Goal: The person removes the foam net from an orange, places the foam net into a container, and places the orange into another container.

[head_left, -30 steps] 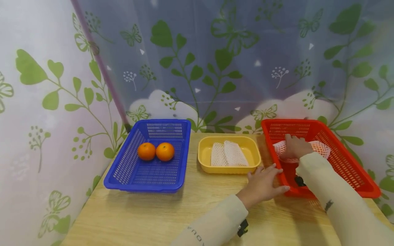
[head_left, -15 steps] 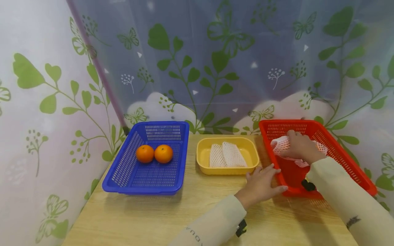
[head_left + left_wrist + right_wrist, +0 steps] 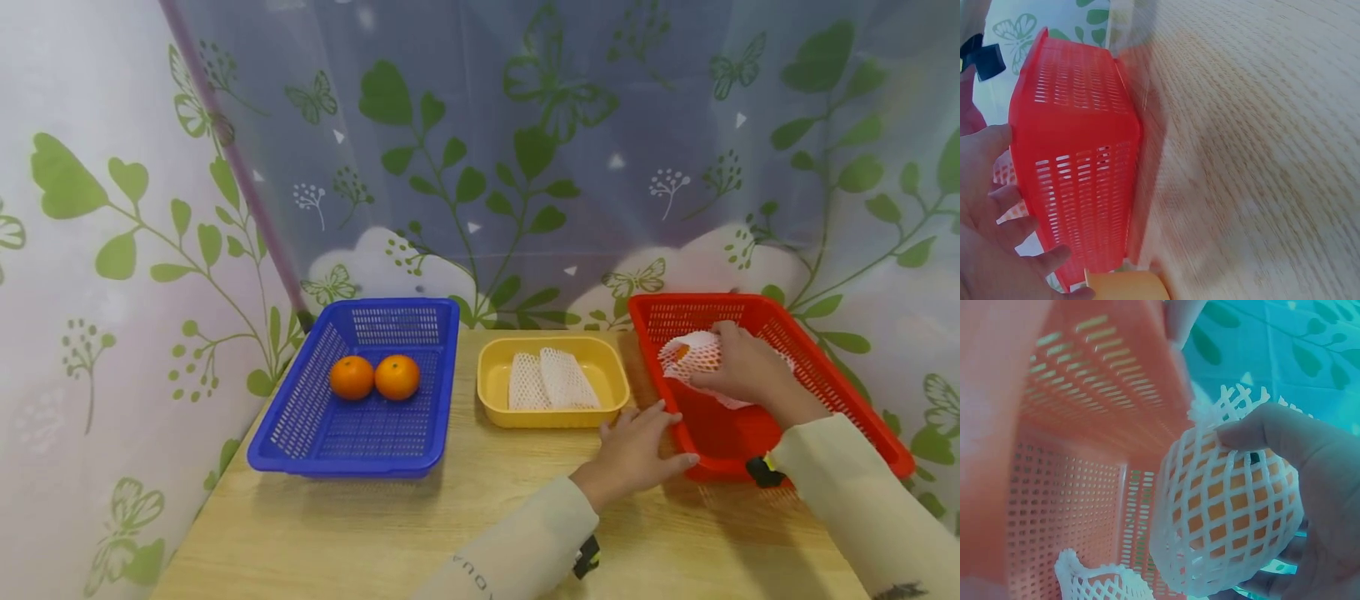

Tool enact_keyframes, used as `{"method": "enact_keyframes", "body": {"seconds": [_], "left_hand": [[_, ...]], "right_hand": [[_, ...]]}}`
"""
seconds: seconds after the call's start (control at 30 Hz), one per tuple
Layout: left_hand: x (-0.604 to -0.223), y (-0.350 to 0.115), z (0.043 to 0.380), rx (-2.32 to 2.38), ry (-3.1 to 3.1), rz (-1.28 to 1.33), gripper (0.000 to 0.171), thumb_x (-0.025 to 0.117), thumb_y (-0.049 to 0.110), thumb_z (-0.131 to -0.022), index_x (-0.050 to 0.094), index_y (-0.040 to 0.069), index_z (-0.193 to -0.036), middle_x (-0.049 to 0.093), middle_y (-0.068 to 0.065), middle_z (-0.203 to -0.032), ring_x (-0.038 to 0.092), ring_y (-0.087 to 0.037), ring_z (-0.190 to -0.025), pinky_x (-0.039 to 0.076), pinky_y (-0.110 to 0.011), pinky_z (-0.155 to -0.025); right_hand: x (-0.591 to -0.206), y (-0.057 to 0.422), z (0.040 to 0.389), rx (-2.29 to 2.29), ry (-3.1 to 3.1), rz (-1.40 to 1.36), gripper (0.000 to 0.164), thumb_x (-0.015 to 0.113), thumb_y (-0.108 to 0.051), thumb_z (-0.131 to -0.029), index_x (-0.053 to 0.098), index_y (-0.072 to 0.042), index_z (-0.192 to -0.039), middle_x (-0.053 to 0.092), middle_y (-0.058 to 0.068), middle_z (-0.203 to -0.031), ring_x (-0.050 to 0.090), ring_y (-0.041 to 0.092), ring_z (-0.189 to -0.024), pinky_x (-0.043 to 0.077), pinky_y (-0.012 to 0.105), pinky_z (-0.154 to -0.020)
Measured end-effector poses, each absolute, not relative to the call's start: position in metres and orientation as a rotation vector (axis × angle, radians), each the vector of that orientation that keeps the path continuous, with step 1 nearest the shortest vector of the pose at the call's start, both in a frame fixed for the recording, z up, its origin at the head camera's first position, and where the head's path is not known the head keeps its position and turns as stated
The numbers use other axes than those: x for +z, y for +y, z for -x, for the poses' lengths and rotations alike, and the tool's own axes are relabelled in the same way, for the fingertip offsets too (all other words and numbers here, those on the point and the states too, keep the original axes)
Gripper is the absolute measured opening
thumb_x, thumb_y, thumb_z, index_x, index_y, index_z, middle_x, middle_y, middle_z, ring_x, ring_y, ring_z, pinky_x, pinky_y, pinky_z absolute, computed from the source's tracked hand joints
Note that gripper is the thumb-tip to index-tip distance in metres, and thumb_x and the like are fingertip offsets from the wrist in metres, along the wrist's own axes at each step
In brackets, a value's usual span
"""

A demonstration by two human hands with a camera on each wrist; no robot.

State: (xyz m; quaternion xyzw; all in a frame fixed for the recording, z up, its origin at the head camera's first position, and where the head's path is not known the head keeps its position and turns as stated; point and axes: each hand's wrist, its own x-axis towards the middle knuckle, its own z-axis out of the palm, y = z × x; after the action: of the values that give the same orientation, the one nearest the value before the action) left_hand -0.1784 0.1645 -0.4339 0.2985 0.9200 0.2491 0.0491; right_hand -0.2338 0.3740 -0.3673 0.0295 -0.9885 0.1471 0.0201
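Note:
My right hand [image 3: 750, 367] holds an orange [image 3: 1229, 506] sleeved in a white foam net [image 3: 1188, 562], inside the red basket [image 3: 720, 471]. Thumb and fingers curl around it, and orange skin shows through the mesh in the right wrist view. Beneath it in that view lies another white foam net [image 3: 1107, 584]; my right hand covers part of the basket's contents in the head view. My left hand [image 3: 633, 450] rests on the basket's near left rim, fingers spread, thumb toward the front corner.
Left of the red basket stands a yellow tray [image 3: 551, 418] with two flat white foam nets [image 3: 566, 379]. Farther left, a blue basket [image 3: 360, 462] contains two bare oranges [image 3: 397, 377]. All stand on a wooden table [image 3: 360, 533] before a patterned curtain [image 3: 465, 167].
My right hand has drawn back toward the right and lifted the netted orange slightly, turning it so orange shows at the net's left end. My left hand has stayed on the rim.

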Motion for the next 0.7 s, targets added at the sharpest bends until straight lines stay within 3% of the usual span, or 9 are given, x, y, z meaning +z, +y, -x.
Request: {"method": "enact_keyframes", "body": {"seconds": [0.23, 0.43, 0.57, 0.7], "left_hand": [[-0.435, 0.161, 0.182, 0.800, 2.773, -0.937, 0.052, 0.045, 0.058, -0.097, 0.046, 0.034, -0.144, 0.034, 0.013, -0.153, 0.037, -0.018, -0.137, 0.039, -0.055, -0.102], [-0.435, 0.160, 0.190, 1.081, 2.710, -0.878, 0.054, 0.029, 0.052, -0.103, 0.056, 0.020, -0.138, 0.049, 0.006, -0.144, 0.045, -0.015, -0.132, 0.040, -0.042, -0.106], [-0.433, 0.157, 0.197, 1.284, 2.708, -0.772, 0.055, 0.032, 0.050, -0.104, 0.061, 0.012, -0.130, 0.063, 0.001, -0.126, 0.055, -0.015, -0.119, 0.043, -0.029, -0.102], [-0.428, 0.151, 0.201, 1.378, 2.715, -0.668, 0.057, 0.037, 0.054, -0.101, 0.054, 0.013, -0.137, 0.059, -0.001, -0.132, 0.053, -0.018, -0.122, 0.043, -0.036, -0.102]], "right_hand": [[-0.366, 0.371, 0.214, 0.569, -2.983, -0.090, 0.090, 0.082, -0.042, -0.073, 0.035, 0.010, -0.128, 0.054, 0.028, -0.106, 0.055, 0.038, -0.086, 0.050, 0.055, -0.072], [-0.367, 0.365, 0.197, 0.618, -2.866, -0.124, 0.086, 0.082, -0.034, -0.074, 0.035, 0.012, -0.130, 0.052, 0.030, -0.110, 0.053, 0.041, -0.090, 0.047, 0.057, -0.074], [-0.366, 0.357, 0.187, 0.668, -2.793, -0.151, 0.085, 0.082, -0.029, -0.074, 0.036, 0.014, -0.131, 0.051, 0.032, -0.113, 0.053, 0.044, -0.093, 0.046, 0.060, -0.077], [-0.365, 0.346, 0.179, 0.728, -2.753, -0.178, 0.085, 0.083, -0.027, -0.074, 0.035, 0.014, -0.131, 0.050, 0.032, -0.115, 0.053, 0.045, -0.095, 0.049, 0.062, -0.079]]}}
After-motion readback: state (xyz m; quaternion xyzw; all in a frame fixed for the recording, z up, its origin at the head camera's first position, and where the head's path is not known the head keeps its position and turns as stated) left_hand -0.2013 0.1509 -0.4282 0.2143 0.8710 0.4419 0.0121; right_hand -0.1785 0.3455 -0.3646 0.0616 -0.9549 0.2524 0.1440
